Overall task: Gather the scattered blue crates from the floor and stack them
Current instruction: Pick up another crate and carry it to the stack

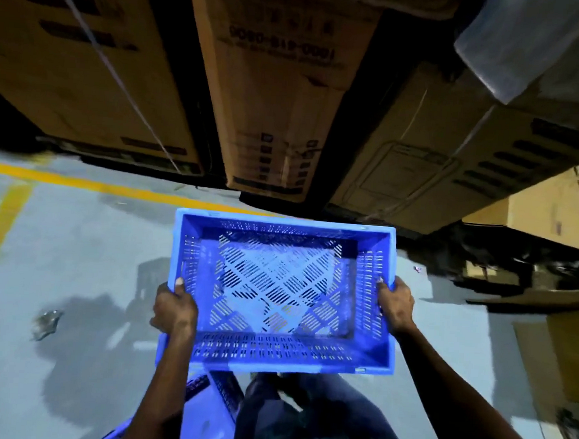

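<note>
An empty blue crate point(282, 225) with slotted walls and a lattice bottom is held level above the grey floor, in the middle of the head view. My left hand point(174, 309) grips its left rim, thumb over the edge. On the opposite rim, my right hand point(396, 307) holds the right wall, fingers curled inside. Below the held crate, at the bottom left, part of another blue crate point(210, 411) shows, mostly hidden by my left arm and legs.
Tall cardboard boxes point(278, 100) stand in a row just ahead, with more cartons point(553, 208) at the right. Yellow lines point(80, 181) mark the floor at the left. A crumpled scrap point(46, 321) lies on the floor to the left.
</note>
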`<act>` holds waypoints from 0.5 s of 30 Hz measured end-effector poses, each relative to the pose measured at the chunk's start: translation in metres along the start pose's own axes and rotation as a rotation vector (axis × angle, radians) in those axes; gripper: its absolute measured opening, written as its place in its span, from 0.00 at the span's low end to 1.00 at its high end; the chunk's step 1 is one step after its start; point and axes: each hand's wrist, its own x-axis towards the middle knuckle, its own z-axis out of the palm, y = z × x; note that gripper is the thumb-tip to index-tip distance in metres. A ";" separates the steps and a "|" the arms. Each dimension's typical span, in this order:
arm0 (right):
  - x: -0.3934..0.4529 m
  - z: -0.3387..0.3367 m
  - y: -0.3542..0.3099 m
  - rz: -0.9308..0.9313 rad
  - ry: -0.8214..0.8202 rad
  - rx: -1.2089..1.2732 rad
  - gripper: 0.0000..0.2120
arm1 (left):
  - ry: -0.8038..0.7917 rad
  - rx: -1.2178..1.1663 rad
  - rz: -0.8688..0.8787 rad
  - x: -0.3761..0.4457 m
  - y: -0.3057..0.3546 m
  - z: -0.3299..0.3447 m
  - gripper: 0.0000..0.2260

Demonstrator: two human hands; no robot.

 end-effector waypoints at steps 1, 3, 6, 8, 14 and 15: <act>0.013 0.009 -0.005 0.045 -0.011 0.024 0.11 | -0.018 0.006 0.005 0.011 0.008 0.012 0.17; 0.033 0.026 -0.014 0.119 -0.014 0.069 0.11 | -0.084 0.001 0.019 0.031 0.022 0.031 0.18; 0.068 0.052 -0.022 0.190 -0.032 0.055 0.12 | -0.211 0.011 0.007 0.062 0.035 0.065 0.21; 0.090 0.068 -0.021 0.241 -0.073 0.036 0.08 | -0.263 -0.001 -0.029 0.078 0.041 0.088 0.21; 0.176 0.133 0.012 0.344 -0.092 0.009 0.14 | -0.366 -0.015 -0.108 0.141 0.041 0.178 0.21; 0.189 0.144 0.021 0.355 -0.089 -0.002 0.15 | -0.372 -0.007 -0.098 0.151 0.039 0.195 0.19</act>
